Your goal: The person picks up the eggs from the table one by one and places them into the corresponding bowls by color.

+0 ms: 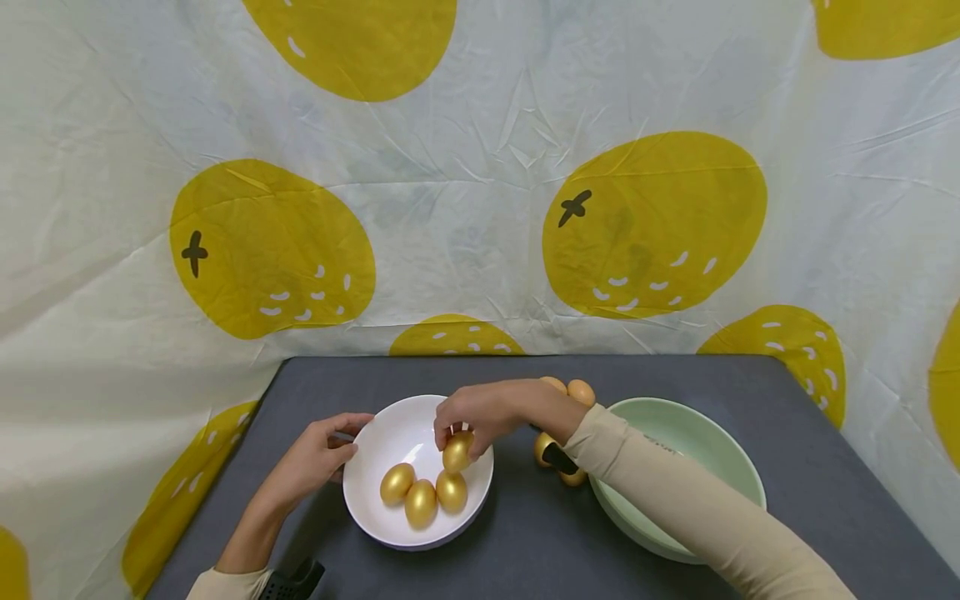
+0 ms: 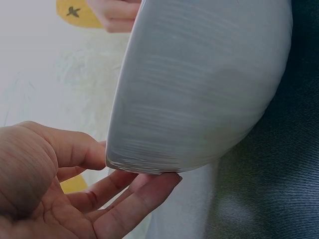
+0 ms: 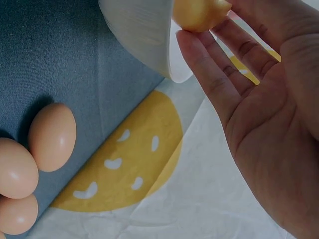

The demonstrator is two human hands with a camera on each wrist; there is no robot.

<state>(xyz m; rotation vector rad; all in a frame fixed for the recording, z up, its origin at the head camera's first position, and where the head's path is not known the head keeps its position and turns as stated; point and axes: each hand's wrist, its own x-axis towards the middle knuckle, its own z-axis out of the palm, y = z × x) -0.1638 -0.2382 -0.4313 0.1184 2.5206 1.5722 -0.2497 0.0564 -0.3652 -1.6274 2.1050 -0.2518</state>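
Observation:
A white bowl (image 1: pixel 386 529) stands on the table, with three golden eggs (image 1: pixel 421 504) lying in it. My left hand (image 1: pixel 311 458) grips its left rim; in the left wrist view the thumb is at the edge and the fingers (image 2: pixel 149 194) lie against the outer wall. My right hand (image 1: pixel 480 412) pinches another golden egg (image 1: pixel 457 452) between thumb and fingers, inside the bowl's right rim. In the right wrist view that golden egg (image 3: pixel 199 14) shows at the fingertips beside the bowl's edge.
Right of the white bowl, brown eggs (image 1: pixel 581 392) and golden eggs (image 1: pixel 543 448) lie on the dark grey table (image 1: pixel 540 533), partly hidden by my right wrist. A green bowl (image 1: pixel 720 454) stands further right under my right forearm. A fruit-print cloth (image 1: pixel 465 233) hangs behind.

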